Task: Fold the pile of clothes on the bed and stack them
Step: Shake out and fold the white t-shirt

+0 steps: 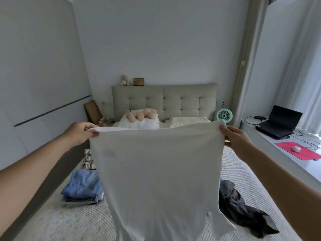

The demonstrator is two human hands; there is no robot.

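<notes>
Your left hand [81, 133] pinches the top left corner of the plain white cotton garment [159, 180], which hangs spread out in the air above the pale ribbed bed cover [73, 221]. Left of the garment and partly behind it, a stack of folded blue clothes [82, 187] lies on the cover, with a striped crumpled cloth [88, 160] just beyond it. Right of the garment a dark grey crumpled garment [243, 209] sprawls on the cover. Your right hand [235, 136] grips the garment's top right corner.
</notes>
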